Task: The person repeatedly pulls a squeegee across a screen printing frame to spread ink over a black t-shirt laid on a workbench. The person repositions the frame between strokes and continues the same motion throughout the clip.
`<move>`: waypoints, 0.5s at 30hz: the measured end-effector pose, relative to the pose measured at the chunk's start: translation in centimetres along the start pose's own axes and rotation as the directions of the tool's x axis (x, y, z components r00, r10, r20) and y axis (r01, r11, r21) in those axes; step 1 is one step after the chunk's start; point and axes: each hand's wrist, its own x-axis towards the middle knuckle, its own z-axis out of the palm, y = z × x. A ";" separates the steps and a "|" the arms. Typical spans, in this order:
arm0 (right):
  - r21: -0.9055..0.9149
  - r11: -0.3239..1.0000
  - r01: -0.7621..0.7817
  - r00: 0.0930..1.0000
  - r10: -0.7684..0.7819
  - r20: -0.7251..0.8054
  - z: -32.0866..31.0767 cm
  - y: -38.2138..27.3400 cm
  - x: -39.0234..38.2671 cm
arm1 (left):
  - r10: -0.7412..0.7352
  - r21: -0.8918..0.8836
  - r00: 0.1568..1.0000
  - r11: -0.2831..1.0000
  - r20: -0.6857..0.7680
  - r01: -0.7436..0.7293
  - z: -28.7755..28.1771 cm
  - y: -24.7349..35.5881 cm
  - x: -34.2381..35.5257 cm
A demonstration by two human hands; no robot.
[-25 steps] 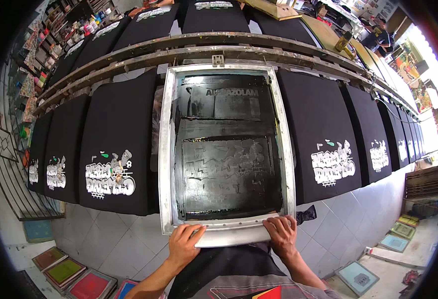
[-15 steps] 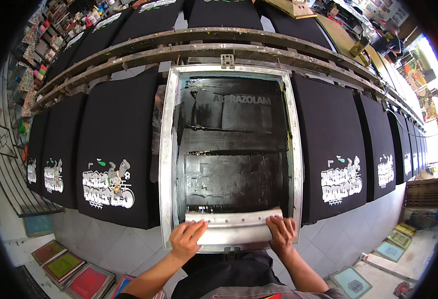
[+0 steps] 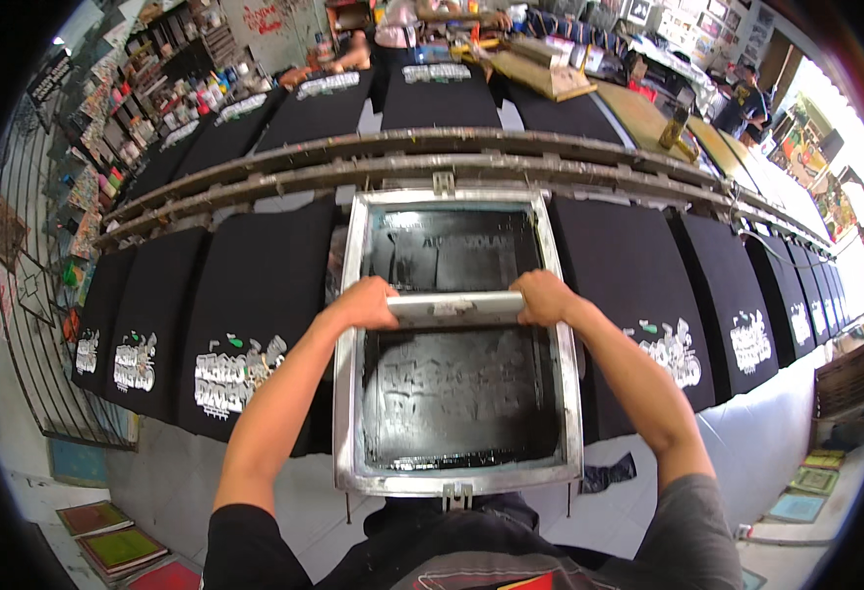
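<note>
My left hand (image 3: 363,303) and my right hand (image 3: 544,297) are both closed round the ends of a metal-handled squeegee (image 3: 456,309). The squeegee lies crosswise over the upper middle of a screen-printing frame (image 3: 510,483) with silvery metal rails. Its blade edge is hidden from me. Dark, wet-looking ink coats the mesh (image 3: 456,393), and a faint lettering design shows through the near half. Hinge-like clamps sit at the middle of the frame's far and near rails. Both my arms reach forward over the frame's sides.
Black shirts (image 3: 265,265) (image 3: 624,256) with white-and-grey prints lie on boards at either side. A long rail (image 3: 304,152) runs behind the frame. Another row of shirts lies beyond, with a person (image 3: 397,29) there and another person (image 3: 742,103) far right. Coloured screens (image 3: 122,549) rest at lower left.
My hands have pushed the squeegee from the near end of the screen to its upper middle. My view has tilted up, showing more of the far row and a person there.
</note>
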 end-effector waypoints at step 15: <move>0.030 1.000 0.002 0.919 0.010 -0.395 16.8 -18.7 -27.7 | 0.224 0.137 0.943 0.971 -0.245 -0.195 18.4 9.8 -28.5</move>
